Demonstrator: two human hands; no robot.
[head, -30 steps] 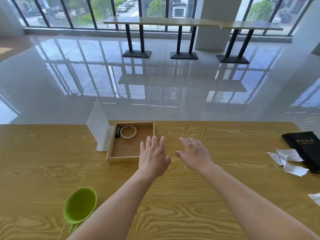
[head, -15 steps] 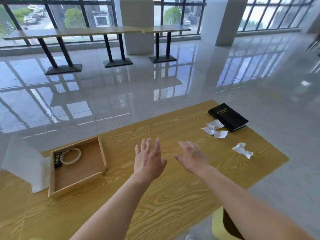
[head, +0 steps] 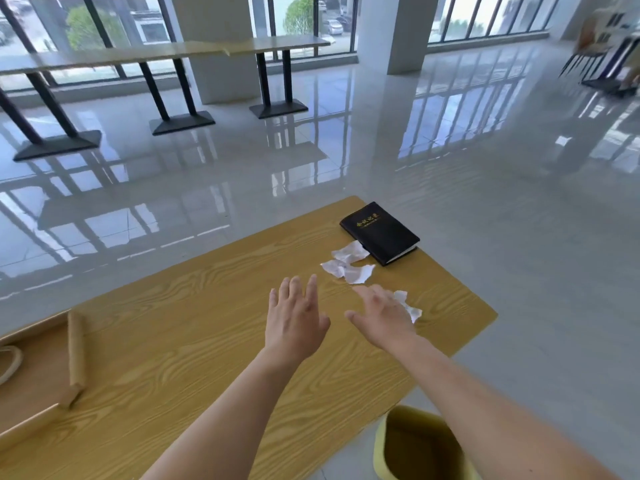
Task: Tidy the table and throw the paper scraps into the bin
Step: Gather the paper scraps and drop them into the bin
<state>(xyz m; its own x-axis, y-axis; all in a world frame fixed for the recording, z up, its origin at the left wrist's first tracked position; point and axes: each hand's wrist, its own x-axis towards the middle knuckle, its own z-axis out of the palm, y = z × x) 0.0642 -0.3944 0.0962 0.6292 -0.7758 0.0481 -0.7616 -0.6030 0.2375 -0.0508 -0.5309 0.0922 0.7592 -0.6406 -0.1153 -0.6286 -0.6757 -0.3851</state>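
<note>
Both the left hand (head: 294,320) and the right hand (head: 384,318) hovered spread and empty near the black notebook (head: 379,232), beside which lay the torn paper scraps (head: 348,265), probably feather-light, soft and best pinched at their crumpled middles.

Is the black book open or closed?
Closed. The black book lies flat on the table, cover up with gold writing showing, page edges together.

text: gold characters on cover of black notebook (head: 379,233), one short row, East Asian script, too small and blurred to read | table (head: 207,323): no lettering | yellow bin (head: 384,441): no label visible
</note>
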